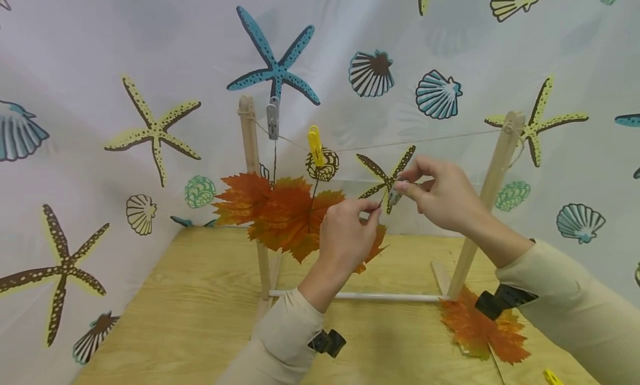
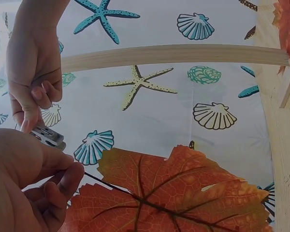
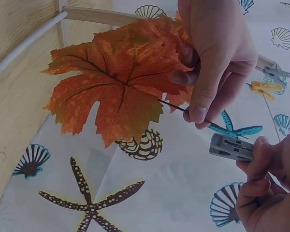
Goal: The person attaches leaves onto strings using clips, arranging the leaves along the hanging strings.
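Note:
My left hand (image 1: 345, 235) pinches the thin dark stem of an orange artificial maple leaf (image 3: 104, 89), which spreads out flat in both wrist views. Between thumb and fingers, my right hand (image 1: 442, 193) holds a grey clothespin (image 3: 232, 148) close to the stem's end. Above both hands a twine line (image 1: 425, 141) runs between two wooden posts. A second grey clothespin (image 1: 272, 118) and a yellow clothespin (image 1: 315, 146) sit on that line, with orange leaves (image 1: 285, 213) hanging by their stems below them. The left hand hides part of its leaf in the head view.
The right post (image 1: 485, 207) and left post (image 1: 250, 135) are joined low down by a white rod (image 1: 390, 297). Another orange leaf (image 1: 480, 324) lies on the wooden table (image 1: 165, 318) by the right post, near a yellow clothespin (image 1: 552, 377). A patterned curtain hangs behind.

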The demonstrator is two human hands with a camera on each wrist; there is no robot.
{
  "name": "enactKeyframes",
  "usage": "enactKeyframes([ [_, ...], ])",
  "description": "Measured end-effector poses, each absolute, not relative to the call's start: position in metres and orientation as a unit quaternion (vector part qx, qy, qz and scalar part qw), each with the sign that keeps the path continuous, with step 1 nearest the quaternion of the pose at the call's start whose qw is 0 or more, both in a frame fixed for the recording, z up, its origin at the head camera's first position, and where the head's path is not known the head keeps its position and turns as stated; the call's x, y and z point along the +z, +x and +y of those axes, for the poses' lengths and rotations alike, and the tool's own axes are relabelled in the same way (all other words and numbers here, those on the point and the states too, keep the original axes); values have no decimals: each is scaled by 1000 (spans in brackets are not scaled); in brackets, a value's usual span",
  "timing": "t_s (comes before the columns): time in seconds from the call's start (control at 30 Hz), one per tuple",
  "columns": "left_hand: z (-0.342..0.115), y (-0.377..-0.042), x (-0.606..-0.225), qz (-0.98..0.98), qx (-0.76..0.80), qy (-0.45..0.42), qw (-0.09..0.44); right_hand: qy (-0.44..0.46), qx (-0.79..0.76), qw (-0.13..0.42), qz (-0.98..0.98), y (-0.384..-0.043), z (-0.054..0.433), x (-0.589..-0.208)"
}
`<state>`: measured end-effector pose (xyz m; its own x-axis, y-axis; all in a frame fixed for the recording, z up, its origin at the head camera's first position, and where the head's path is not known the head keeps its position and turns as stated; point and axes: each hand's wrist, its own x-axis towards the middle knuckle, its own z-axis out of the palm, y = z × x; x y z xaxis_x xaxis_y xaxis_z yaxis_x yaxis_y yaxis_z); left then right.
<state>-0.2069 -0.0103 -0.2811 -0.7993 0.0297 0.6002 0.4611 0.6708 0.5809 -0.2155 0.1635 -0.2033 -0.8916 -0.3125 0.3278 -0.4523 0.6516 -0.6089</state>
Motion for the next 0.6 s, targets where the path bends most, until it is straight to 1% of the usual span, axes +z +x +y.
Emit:
enactKeyframes([
  [0.17, -12, -209, -275, -863, -386, -135, 296, 219, 348, 122, -903, -216, 156, -192],
  [0.23, -13, -208, -275, -863, -391, -131, 293, 225, 355, 128, -898, -216, 153, -190],
  [0.43, -15, -205, -277, -859, -412, -114, 282, 239, 374, 129, -887, -213, 142, -187],
  [0.6, -15, -207, -272, -853, -420, -112, 289, 234, 358, 133, -894, -213, 139, -175],
])
